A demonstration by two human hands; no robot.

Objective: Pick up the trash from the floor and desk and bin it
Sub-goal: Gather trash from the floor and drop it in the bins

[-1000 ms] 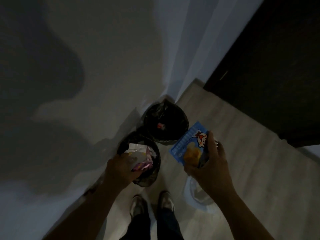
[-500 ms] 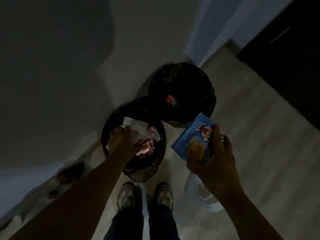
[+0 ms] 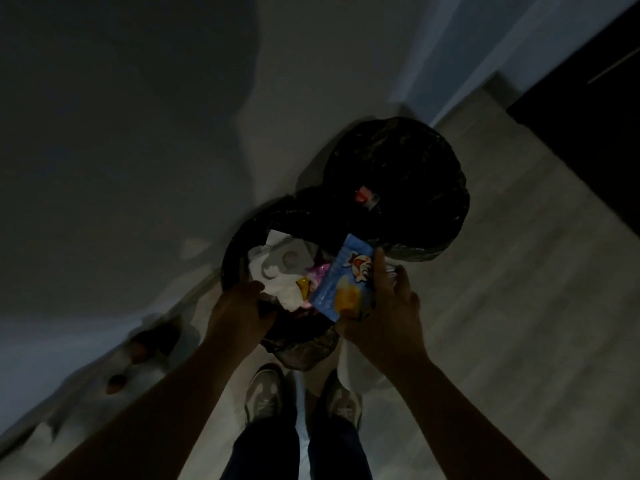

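Observation:
Two black-lined bins stand against the wall in dim light. The near bin holds white paper trash and pink and yellow wrappers. My left hand sits at its front rim with fingers curled, touching the white tissue; whether it grips anything is unclear. My right hand holds a blue snack packet with a cartoon figure over the near bin's right edge. The far bin holds a small red item.
My two shoes stand on the light wood floor just before the near bin. A white plastic bag hangs below my right hand. Small dark round items lie by the wall at left. A dark door is at the upper right.
My right hand has moved left, bringing the blue packet from beside the bins to over the near bin. My left hand has drawn back from the trash to the bin's front rim.

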